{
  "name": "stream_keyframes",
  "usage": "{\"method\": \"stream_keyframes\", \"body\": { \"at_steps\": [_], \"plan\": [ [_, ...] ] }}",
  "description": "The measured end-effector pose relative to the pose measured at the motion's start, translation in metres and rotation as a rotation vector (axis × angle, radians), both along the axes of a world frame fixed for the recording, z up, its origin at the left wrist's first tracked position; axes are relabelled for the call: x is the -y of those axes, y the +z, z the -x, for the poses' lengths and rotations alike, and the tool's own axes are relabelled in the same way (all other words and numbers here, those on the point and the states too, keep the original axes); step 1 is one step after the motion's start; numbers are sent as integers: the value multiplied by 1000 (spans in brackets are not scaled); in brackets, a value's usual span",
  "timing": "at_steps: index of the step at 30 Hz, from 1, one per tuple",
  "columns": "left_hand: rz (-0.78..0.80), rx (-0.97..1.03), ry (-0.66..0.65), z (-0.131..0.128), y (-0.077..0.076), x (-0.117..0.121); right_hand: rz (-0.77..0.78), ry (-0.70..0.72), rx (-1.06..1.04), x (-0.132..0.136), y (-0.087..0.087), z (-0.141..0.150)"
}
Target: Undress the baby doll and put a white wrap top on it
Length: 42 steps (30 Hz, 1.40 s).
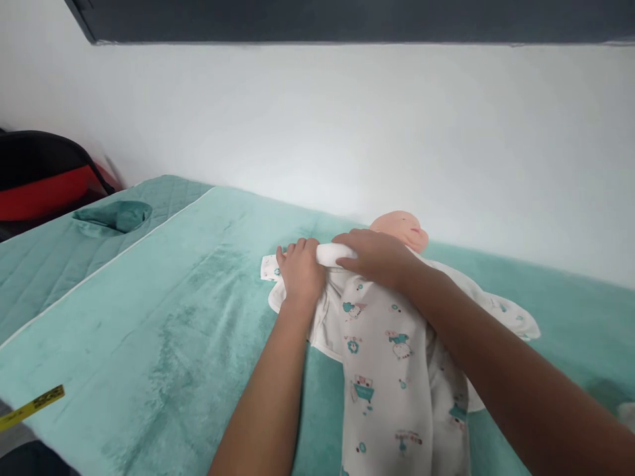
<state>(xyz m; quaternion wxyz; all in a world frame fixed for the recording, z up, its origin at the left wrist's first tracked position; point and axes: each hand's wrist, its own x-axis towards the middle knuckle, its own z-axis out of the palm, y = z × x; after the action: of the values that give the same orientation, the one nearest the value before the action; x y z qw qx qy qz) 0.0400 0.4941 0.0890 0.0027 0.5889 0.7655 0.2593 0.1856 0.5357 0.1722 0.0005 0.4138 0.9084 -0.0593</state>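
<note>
A doll with a pinkish head lies on a green bed cover, its head toward the wall. White baby clothes with small teal and red prints cover its body and stretch toward me. My left hand is closed around a white sleeve, whose cuff sticks out to its left. My right hand grips the same sleeve nearer the doll's shoulder, thumb below and fingers over the top. The doll's arm inside is hidden from view. A second sleeve lies spread out on the right.
A white wall runs behind the bed, with a dark panel above. At left are a crumpled green cloth and a black and red object. A yellow strip shows at lower left.
</note>
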Motion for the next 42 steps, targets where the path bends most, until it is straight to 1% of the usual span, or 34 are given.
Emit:
{"method": "stream_keyframes", "body": {
  "at_steps": [4,6,9,11,13,15,17,19,22,26,29,33,38,42],
  "plan": [
    [50,-19,75,1,0,-1,57,-96,-100,1,-7,-16],
    [59,-27,87,1,0,-1,48,-201,-199,6,-10,-27],
    [78,-35,99,-1,1,-1,55,-355,-421,19,-15,-49],
    [89,-43,102,-1,1,-1,78,-424,-617,30,-23,-67],
    [92,-46,103,-2,1,-1,76,-497,-795,38,-36,-85],
    [89,-45,104,-3,1,-1,52,-570,-873,42,-51,-103],
    [92,-44,105,-3,2,-1,14,-622,-840,40,-65,-117],
    [105,-51,105,-4,2,-1,-42,-637,-746,34,-76,-128],
    [127,-63,105,-5,3,-1,-152,-629,-615,26,-84,-141],
    [134,-76,118,-7,2,-1,-284,-770,-528,24,-84,-155],
    [134,-97,121,-8,2,-1,-296,-825,-533,25,-82,-157],
    [118,-120,114,-11,3,1,-278,-870,-492,25,-82,-152],
    [37,-193,34,-18,2,5,-273,-851,-471,25,-81,-148],
    [15,-189,-7,-21,-1,4,-268,-843,-473,27,-78,-144]
  ]
}}
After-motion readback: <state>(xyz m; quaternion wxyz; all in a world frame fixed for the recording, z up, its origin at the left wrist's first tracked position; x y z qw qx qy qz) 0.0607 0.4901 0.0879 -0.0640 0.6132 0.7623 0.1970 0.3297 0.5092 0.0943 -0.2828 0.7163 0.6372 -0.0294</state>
